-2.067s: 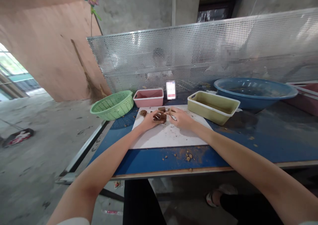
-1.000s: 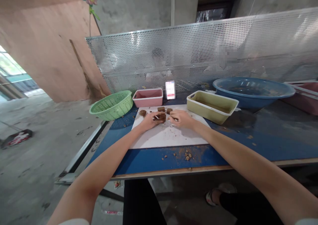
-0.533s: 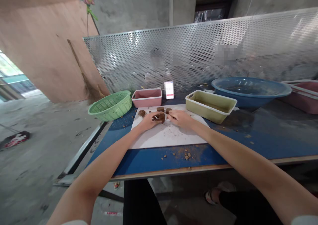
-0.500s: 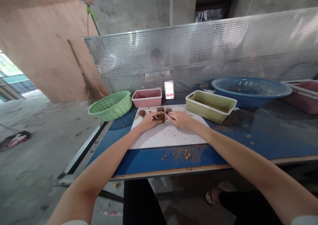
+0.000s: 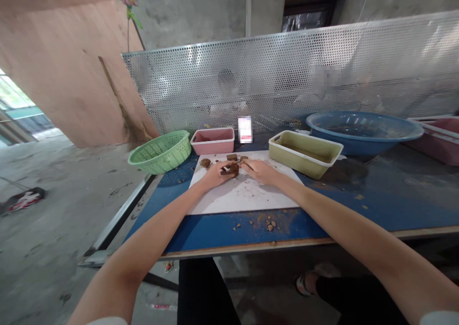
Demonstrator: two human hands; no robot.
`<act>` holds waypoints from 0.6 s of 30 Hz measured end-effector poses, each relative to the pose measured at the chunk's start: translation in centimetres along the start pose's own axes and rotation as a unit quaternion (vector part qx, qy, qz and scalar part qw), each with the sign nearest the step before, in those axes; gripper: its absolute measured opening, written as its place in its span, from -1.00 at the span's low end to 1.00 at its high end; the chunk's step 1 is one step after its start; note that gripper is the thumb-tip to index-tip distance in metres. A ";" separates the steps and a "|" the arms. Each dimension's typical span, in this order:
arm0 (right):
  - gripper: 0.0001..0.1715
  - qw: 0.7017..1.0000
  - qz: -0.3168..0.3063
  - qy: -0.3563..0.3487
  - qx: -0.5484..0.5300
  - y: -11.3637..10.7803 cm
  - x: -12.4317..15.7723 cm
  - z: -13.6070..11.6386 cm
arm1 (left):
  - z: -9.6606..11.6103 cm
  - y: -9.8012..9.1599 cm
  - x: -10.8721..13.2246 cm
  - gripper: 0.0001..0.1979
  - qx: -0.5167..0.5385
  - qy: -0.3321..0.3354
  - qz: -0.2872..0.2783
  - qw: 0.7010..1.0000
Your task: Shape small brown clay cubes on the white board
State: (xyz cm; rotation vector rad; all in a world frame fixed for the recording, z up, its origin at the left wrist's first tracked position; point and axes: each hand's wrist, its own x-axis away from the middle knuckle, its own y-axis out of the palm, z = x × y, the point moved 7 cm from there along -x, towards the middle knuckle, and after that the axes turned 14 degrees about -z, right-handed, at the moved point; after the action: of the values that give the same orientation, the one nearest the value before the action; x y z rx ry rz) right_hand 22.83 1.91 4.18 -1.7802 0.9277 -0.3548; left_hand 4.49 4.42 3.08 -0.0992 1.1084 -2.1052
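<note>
Holds the piece (image 5: 234, 170) in the left hand (image 5: 216, 174), curved round it with thumb and fingers, and has the right hand (image 5: 261, 171) just to its right, narrow at the fingertips. Cannot tell of contact there, nor of anything small pinched in that right hand.

Looks partway along, judging by the blue surface (image 5: 161, 229) and the white board (image 5: 247, 200) lying on it, both littered with bits. Seems unfinished with the piece, placed between the hands over the far half of the board and not visibly squared. Shows no shaping in the lump (image 5: 205, 162), near the board's far left corner, so probably counts it as left over. Seems done with the left block (image 5: 232, 157) and the right block (image 5: 244, 158), both just beyond the hands near the far edge.

Looks dark brown and clay-like in the piece, with much of the outline hidden by fingers. Comes out knobbly and roundish in the lump, flat-faced in the left block, partly covered by the hand in the right block. Breaks down finally into clods (image 5: 270, 225) on the blue and finer crumbs (image 5: 247, 182) on the white.
</note>
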 end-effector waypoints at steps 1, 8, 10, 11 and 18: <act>-0.52 1.000 0.021 0.009 -0.014 -0.3 0.1 0.3 | 0.1 0.0 0.0 -0.48 -0.008 0.005 0.004 1.000; -0.54 0.999 0.033 0.021 -0.016 -0.3 0.3 0.7 | 0.2 -0.3 0.2 -0.48 -0.037 0.010 0.009 0.999; -0.55 0.999 0.030 0.028 -0.019 -0.2 0.3 0.6 | -0.1 -0.3 0.0 -0.48 -0.048 0.003 0.006 0.999; -0.55 0.999 0.029 0.032 -0.020 -0.2 0.3 0.6 | -0.2 -0.3 0.0 -0.49 -0.049 0.000 0.004 0.999; -0.74 0.997 0.069 0.011 -0.028 0.5 -0.4 0.6 | -0.5 -0.2 -0.5 -0.49 0.002 -0.009 0.010 1.000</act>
State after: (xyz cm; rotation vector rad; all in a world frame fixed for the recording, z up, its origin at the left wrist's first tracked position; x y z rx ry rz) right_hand 22.76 2.55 3.58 -1.7557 1.0790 -0.2630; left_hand 4.58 5.16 3.02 -0.1049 1.0909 -2.0838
